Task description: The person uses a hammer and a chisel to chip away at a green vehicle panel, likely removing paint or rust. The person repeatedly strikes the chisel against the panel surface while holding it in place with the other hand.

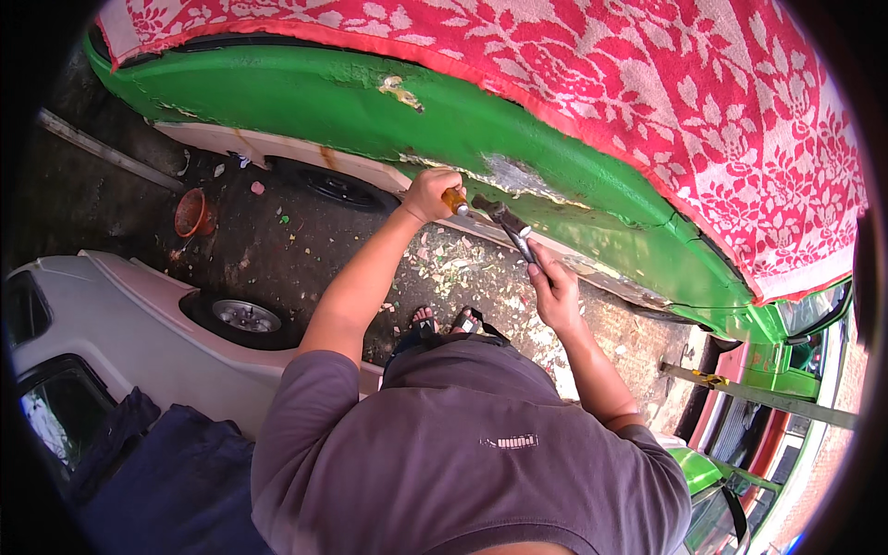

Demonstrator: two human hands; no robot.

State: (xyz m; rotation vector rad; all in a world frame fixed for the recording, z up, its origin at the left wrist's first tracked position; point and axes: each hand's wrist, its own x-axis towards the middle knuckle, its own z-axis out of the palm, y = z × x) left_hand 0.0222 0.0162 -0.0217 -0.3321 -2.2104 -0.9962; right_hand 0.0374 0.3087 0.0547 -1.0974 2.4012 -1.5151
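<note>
My left hand (429,193) is closed around a tool with an amber handle (454,201); its pale butt end points toward the right, and its working end is hidden. In my right hand (557,294) is a hammer (507,222), its dark head close to that butt end with a small gap between them. Both hands are at the lower side of a green vehicle body (388,129). A bare, flaking patch (520,176) with ragged paint edges lies just beyond my hands. Farther up the panel is a smaller chipped spot (402,93).
A red and pale floral cloth (647,83) covers the vehicle's upper part. Paint flakes (453,264) litter the ground around my sandalled feet. To the left are an orange bucket (194,214) and a pale car (139,305). A metal pole (758,393) crosses at the right.
</note>
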